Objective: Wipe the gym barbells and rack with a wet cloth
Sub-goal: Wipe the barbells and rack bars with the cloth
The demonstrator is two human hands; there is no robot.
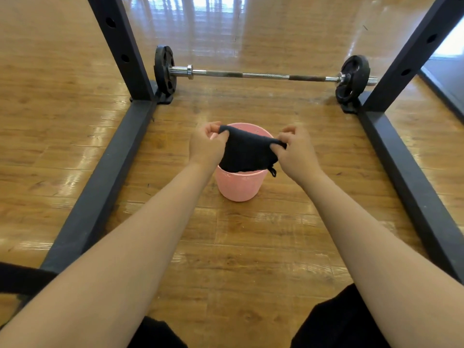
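Observation:
A dark cloth (244, 153) hangs spread over a pink bucket (238, 185) on the wooden floor. My left hand (204, 144) pinches its upper left corner and my right hand (297, 153) pinches its upper right corner. Behind the bucket a barbell (263, 76) lies on the floor, with a black plate at its left end (164, 70) and another at its right end (351, 77). The black rack's left post (120, 46) and right post (411, 54) rise on either side.
The rack's two floor beams, the left beam (100, 184) and the right beam (411, 189), run toward me on both sides of the bucket. My knees in dark clothing show at the bottom edge. Glossy wooden floor stretches beyond the barbell.

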